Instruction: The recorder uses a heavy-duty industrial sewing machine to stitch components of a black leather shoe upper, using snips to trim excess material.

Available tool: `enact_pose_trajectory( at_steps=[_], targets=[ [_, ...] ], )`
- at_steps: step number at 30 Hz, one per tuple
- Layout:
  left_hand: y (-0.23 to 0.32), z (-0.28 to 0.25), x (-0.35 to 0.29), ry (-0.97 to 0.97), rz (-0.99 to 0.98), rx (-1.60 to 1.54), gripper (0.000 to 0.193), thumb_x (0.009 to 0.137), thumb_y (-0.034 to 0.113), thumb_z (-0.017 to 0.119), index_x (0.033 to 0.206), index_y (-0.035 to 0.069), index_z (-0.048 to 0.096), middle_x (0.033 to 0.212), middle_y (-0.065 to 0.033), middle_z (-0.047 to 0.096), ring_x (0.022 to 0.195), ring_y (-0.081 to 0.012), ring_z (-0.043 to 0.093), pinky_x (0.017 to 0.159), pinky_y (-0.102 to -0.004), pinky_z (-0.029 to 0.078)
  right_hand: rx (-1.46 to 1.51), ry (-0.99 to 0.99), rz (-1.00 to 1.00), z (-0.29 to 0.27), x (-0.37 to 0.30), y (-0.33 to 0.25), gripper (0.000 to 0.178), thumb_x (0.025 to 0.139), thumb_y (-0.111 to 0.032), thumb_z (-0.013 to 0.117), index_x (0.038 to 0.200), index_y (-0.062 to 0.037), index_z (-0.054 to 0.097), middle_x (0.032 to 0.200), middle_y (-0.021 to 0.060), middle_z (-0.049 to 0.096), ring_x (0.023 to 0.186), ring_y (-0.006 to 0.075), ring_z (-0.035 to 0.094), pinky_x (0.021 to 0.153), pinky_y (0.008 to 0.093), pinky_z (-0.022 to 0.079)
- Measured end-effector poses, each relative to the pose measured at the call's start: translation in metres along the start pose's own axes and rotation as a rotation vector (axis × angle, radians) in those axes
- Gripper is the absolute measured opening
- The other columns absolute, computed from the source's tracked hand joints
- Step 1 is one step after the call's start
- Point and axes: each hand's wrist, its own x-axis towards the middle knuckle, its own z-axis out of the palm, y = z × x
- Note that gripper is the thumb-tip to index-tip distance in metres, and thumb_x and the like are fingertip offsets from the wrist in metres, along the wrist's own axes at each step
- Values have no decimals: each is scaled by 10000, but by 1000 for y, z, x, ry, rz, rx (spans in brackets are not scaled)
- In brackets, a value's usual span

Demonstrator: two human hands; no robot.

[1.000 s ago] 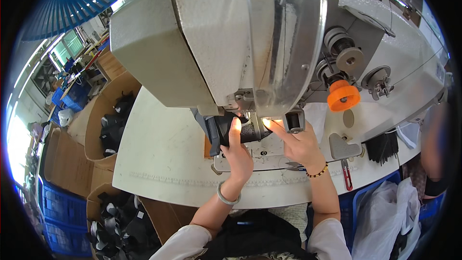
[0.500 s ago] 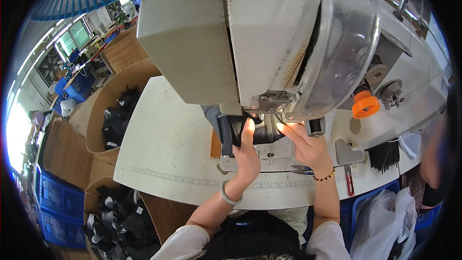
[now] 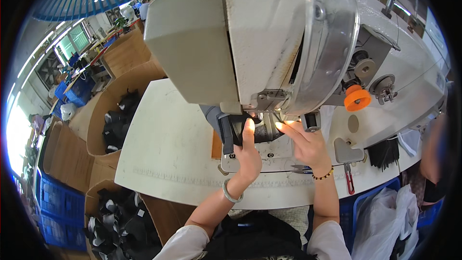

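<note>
Back from the counter's point(image 3: 159, 154) front edge, under the sewing machine point(image 3: 187, 53), a dark fabric piece point(image 3: 236, 131) runs roughly side to side. The left hand point(image 3: 250, 159), nearer its bulk, thumbs it; the right hand point(image 3: 309, 150) points fingers at its right end; I can't tell either grip.

We see white sleeves point(image 3: 185, 241), black garment front point(image 3: 255, 238). We note a smooth pale bangle point(image 3: 225, 190) on left wrist point(image 3: 236, 186), dark-and-gold beaded bracelet point(image 3: 324, 176) on right wrist point(image 3: 321, 167).
</note>
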Motion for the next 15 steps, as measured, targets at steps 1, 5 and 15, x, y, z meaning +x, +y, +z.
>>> enact_pose_trajectory(
  at_steps=[1, 5, 15],
  targets=[
    [-5, 0, -1, -41, -157, -131, 573, 740, -190, 395, 1264, 35, 451, 1160, -163, 526, 1014, -294, 489, 965, -384, 279, 22, -9, 6, -1, 1, 1, 281, 567, 71, 562, 841, 35, 612, 938, 92, 581, 846, 269, 534, 692, 341, 478],
    [-1, 0, -3, -39, -233, -279, 631, 724, -189, 423, 1308, 52, 400, 1262, -144, 500, 1085, -297, 496, 954, -407, 269, 97, 35, 81, 4, -6, 4, 465, 621, 143, 535, 1006, -82, 666, 881, 52, 637, 733, 237, 580, 682, 315, 465],
    [16, 6, 1, 108, -395, -520, 340, 949, 246, 461, 1136, -36, 495, 1080, -32, 514, 953, -104, 464, 857, -236, 374, 57, 1, 117, 4, -13, 3, 416, 616, 123, 584, 961, -85, 688, 918, 56, 651, 874, 239, 617, 816, 350, 463]
  ],
)
